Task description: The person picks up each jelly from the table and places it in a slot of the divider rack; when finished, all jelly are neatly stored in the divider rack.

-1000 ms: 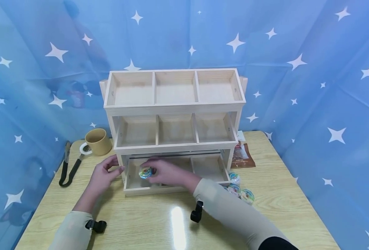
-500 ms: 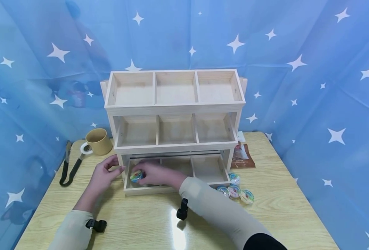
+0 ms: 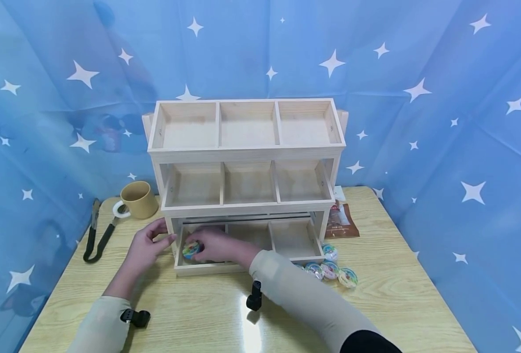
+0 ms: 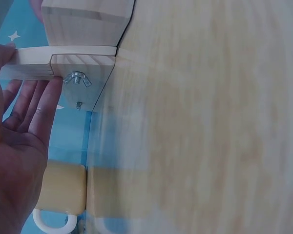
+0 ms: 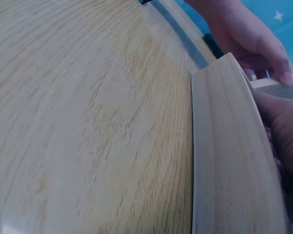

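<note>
A three-tier pale wooden rack (image 3: 247,154) stands mid-table, each tier split into three compartments. My right hand (image 3: 216,244) pinches a small round cup with a colourful printed lid (image 3: 192,249) inside the bottom tier's left compartment. My left hand (image 3: 145,249) grips the rack's left side low down. In the left wrist view the thumb lies on one face of the wooden side piece (image 4: 31,61) and the fingers on the other, beside a wing nut (image 4: 76,77). The tier's front wall (image 5: 229,156) partly hides my right hand in the right wrist view.
Several similar round cups (image 3: 348,277) lie on the table at the rack's right front corner. Behind them is a brown packet (image 3: 343,223). Left of the rack stand a tan mug (image 3: 140,200) with a white handle and black-handled tongs (image 3: 104,241). A blue starry curtain surrounds the table.
My right hand has moved left and down with the round cup, deeper into the bottom tier's left compartment. The left hand has stayed on the rack's side.
</note>
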A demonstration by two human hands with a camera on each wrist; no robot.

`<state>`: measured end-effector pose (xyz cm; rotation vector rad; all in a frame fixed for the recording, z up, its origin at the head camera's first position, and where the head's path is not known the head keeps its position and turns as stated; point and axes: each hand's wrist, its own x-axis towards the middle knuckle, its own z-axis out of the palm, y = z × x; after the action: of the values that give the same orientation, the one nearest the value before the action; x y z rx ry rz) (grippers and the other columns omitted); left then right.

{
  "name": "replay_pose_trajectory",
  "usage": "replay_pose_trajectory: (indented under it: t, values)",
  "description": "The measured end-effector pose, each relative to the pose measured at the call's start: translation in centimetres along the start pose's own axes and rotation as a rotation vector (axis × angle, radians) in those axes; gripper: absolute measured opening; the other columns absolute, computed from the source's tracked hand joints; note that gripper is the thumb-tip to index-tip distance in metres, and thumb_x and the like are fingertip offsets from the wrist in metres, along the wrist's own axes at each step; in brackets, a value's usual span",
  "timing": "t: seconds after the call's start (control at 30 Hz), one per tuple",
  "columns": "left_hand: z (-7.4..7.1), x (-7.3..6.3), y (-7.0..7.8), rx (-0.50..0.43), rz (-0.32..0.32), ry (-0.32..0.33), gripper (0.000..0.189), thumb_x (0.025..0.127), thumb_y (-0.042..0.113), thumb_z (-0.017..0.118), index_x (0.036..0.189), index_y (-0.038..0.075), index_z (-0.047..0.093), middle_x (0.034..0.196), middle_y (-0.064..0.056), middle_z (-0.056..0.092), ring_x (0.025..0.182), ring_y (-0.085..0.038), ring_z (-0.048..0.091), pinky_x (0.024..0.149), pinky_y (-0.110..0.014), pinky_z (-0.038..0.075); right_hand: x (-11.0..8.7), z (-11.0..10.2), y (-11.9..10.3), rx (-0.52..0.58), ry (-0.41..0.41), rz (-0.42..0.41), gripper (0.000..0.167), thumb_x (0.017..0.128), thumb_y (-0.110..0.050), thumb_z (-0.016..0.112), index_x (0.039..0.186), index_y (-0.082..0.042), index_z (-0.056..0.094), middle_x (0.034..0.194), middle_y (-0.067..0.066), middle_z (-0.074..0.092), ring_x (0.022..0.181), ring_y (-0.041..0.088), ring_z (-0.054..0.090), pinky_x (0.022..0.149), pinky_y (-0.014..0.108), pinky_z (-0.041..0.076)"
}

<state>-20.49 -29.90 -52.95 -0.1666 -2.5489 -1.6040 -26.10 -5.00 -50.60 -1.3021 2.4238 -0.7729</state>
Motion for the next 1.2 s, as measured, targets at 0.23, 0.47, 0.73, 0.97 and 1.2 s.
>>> replay_pose_trajectory:
  t: [0.23,0.47,0.73,0.97,1.2]
  values:
    - [-0.1,-0.1,0.1,-0.001,0.001,0.000,0.049,0.107,0.023,0.078,0.151,0.007,0.065,0.126,-0.016,0.076,0.116,-0.015,0.069,0.094,-0.019,0.050,0.1,0.2,-0.1,-0.030,-0.004,0.004,0.046,0.099,-0.026,0.087,0.140,-0.009,0.074,0.129,0.001,0.071,0.104,0.003,0.061,0.090,0.014,0.048]
    - [-0.1,-0.1,0.2,-0.001,-0.017,-0.007,0.051,0.107,0.025,0.079,0.153,0.009,0.064,0.128,-0.016,0.076,0.119,-0.019,0.068,0.097,-0.021,0.049,0.2,0.2,-0.1,-0.018,-0.007,0.004,0.047,0.097,-0.026,0.089,0.138,-0.009,0.074,0.126,0.000,0.072,0.102,0.002,0.062,0.089,0.014,0.049]
    - [-0.1,-0.1,0.4,-0.008,-0.022,-0.013,0.053,0.106,0.025,0.079,0.155,0.010,0.063,0.129,-0.015,0.076,0.119,-0.016,0.068,0.098,-0.024,0.049,-0.1,-0.2,-0.2,0.068,-0.012,0.041,0.050,0.096,-0.023,0.090,0.140,-0.007,0.073,0.123,-0.001,0.072,0.098,0.001,0.064,0.086,0.015,0.051]
    - [-0.3,0.2,0.1,-0.007,-0.053,-0.014,0.056,0.107,0.027,0.079,0.157,0.011,0.061,0.133,-0.014,0.074,0.121,-0.016,0.066,0.104,-0.030,0.048,-1.4,-0.6,-0.4,0.161,0.025,0.071,0.056,0.098,-0.020,0.087,0.148,-0.005,0.067,0.130,0.004,0.074,0.108,0.009,0.070,0.093,0.020,0.056]
    - [-0.2,0.0,0.2,-0.019,-0.025,-0.005,0.054,0.105,0.024,0.080,0.154,0.008,0.063,0.130,-0.018,0.075,0.117,-0.011,0.066,0.114,-0.061,0.045,-6.1,-1.9,-0.4,0.111,0.186,0.070,0.049,0.100,-0.023,0.084,0.144,-0.005,0.069,0.137,0.011,0.069,0.117,0.024,0.071,0.098,0.027,0.057]
